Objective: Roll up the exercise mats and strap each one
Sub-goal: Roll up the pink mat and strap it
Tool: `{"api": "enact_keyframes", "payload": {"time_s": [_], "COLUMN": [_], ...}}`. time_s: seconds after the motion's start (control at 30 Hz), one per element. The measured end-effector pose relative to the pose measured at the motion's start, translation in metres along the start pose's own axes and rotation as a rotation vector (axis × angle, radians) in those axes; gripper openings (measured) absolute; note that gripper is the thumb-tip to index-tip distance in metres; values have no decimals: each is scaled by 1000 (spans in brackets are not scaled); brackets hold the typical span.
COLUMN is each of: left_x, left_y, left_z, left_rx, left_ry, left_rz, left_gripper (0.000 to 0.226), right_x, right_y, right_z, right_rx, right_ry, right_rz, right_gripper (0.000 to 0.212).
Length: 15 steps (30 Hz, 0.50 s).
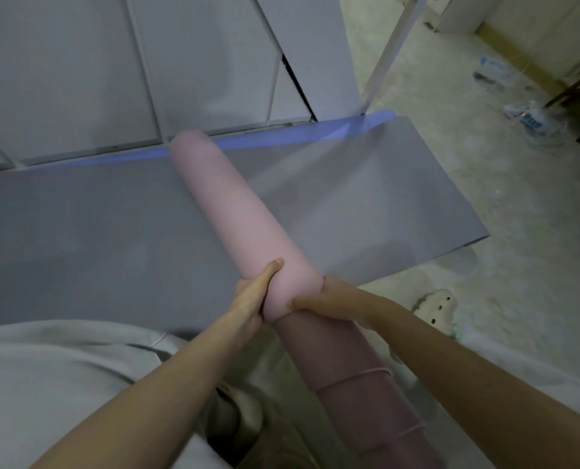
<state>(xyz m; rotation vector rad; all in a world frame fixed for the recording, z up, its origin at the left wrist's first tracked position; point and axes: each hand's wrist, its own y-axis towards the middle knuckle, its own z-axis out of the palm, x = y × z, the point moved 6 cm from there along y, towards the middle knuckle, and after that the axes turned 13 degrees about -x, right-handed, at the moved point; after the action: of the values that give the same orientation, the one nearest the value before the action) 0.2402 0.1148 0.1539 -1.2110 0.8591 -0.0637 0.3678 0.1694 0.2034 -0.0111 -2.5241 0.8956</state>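
mat: we see a pink rolled mat (227, 204) held slanting above a grey mat (95, 231) spread flat on the floor (484, 198), far half pale, near half darker | straps: two thin pink cords (352, 380) ring the near half | hands: left hand (251, 299) and right hand (319, 301) both curl round its middle

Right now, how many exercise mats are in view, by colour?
pink rolled mat: 1
grey flat mat: 1
blue mat, only a strip showing past the grey one: 1
Total: 3
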Motion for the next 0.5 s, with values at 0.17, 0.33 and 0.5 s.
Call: {"api": "enact_keyframes", "payload": {"time_s": [0.17, 0.33, 0.5], "left_x": [-7, -17, -32], "left_y": [3, 2, -4], "left_z": [1, 2, 8], "left_rx": [-28, 16, 119], "left_ry": [19, 14, -48], "left_rz": [47, 138, 63], "left_gripper": [53, 58, 53], "right_x": [21, 17, 12], "right_y": [12, 19, 29], "right_z": [14, 8, -5], "right_rx": [-126, -102, -72], "right_ry": [-171, 5, 274], "right_rz": [-112, -59, -68], "right_gripper": [141, 104, 93]}}
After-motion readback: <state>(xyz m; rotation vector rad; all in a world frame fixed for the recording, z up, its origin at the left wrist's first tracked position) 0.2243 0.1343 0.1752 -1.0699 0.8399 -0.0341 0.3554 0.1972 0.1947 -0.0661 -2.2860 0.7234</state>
